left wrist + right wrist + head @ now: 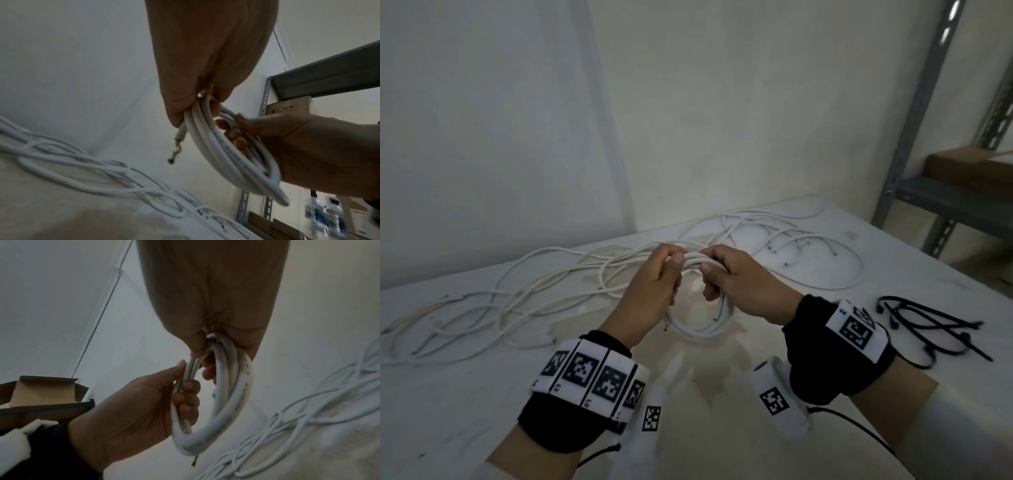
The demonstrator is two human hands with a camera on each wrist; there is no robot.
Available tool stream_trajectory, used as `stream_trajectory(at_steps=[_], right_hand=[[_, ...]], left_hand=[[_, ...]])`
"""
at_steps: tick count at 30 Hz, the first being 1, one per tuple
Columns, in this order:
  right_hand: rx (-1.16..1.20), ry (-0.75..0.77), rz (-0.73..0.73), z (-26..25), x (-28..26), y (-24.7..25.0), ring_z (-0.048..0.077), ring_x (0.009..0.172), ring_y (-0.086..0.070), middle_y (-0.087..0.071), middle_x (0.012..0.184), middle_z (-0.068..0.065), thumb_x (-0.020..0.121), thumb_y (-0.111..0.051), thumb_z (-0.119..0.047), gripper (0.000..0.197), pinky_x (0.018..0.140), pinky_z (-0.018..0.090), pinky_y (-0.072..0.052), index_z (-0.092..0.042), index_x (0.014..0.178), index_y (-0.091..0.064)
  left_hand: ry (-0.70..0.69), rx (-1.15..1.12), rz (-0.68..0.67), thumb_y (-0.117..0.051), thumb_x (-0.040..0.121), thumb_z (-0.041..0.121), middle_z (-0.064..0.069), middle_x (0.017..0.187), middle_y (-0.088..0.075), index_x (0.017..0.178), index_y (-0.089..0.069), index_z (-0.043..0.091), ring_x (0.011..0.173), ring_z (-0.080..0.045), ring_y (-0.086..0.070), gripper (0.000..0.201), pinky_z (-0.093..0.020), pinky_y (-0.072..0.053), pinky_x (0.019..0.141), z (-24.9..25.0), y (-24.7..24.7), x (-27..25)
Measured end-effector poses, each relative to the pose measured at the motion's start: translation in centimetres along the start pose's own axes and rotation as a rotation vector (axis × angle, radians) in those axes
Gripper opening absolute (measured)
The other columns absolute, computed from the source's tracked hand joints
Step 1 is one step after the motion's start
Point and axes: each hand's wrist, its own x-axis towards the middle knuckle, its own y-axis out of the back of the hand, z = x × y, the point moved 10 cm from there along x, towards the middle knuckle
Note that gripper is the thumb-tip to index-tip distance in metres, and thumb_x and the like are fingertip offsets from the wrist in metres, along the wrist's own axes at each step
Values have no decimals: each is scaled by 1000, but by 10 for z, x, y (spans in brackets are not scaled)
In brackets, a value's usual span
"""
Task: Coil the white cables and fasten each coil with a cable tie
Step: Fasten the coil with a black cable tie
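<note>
Coil [697,322]: white cable wound into a small ring of several turns, held upright above the table [482,394], between both hands.
Printing: grey lettering runs along the coil's outer turn [243,386]; too blurred to read.
Cable end: one cut end [174,151] hangs free below the left thumb, bare twisted wire showing.
Left hand [650,291]: fingers curled round the top left of the coil, thumb pressed on the turns.
Right hand [743,287]: fingers curled through the ring at its top right, thumb over the turns; the two thumbs lie just beside each other.
Wrists: black bands with white blocks bearing square black-and-white code markers; no legible words.
Loose cables [517,301]: white, tangled in long loops across the table, behind and to the left of the hands.
Cable ties [935,329]: black, in a loose heap on the table, right of the right wrist, apart from the coil.
Shelving [914,137]: grey slotted metal upright at far right, with a brown carton [969,168] on the shelf.
</note>
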Motion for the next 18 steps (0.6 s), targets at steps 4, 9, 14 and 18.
stream_trajectory(at_steps=[4, 9, 14, 18], right_hand=[[12, -45, 37, 13, -19, 16, 11, 79, -60, -56, 90, -3, 98, -39, -19, 26, 77, 25, -49, -8, 118, -52], [-67, -111, 125, 26, -43, 58, 16, 97, -60, -57, 107, 0, 97, -43, -25, 32, 87, 28, -48, -14, 126, -49], [-372, -226, 150, 61, -71, 116, 11, 80, -58, -59, 96, -1, 90, -56, -23, 21, 75, 22, -45, -15, 109, -58], [-652, -411, 7, 98, -89, 136, 14, 88, -52, -55, 104, 1, 88, -60, -23, 25, 70, 19, -39, -14, 111, -57]], left_hand=[[-71, 10, -14, -37, 98, 21, 2, 62, -45, 90, -55, 37, 50, -2, -42, 25, -16, -38, 51, 8, -23, -3], [-50, -15, -11, -37, 98, 22, 1, 64, -43, 94, -57, 36, 51, -3, -40, 24, -18, -37, 52, 6, -35, -13], [-16, -51, -14, -36, 99, 23, -1, 65, -41, 98, -57, 36, 50, -2, -38, 25, -15, -36, 51, 2, -42, -19], [6, -38, -31, -35, 99, 23, 3, 64, -41, 99, -56, 38, 49, -1, -39, 25, -13, -37, 52, 0, -52, -21]])
